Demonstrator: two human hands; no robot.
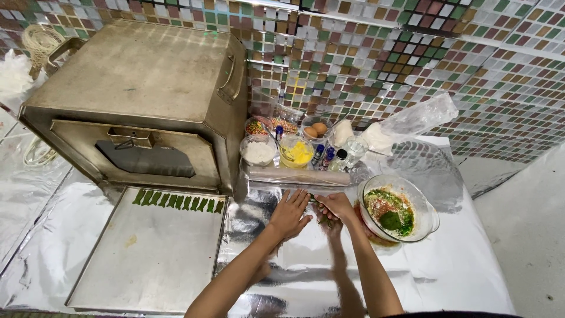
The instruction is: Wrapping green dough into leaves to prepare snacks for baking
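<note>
Bare forearms reach up from the bottom edge over crinkled foil. Leftmost, a flat metal baking tray (147,259) carries a row of green strips (176,201) before a boxy steel oven (141,100). The left hand (288,213) lies open, palm down. The right hand (336,206) pinches a soft green piece (322,219) on the foil; it might tear. A glass bowl (432,217) of green paste sits rightmost and might slide.
</note>
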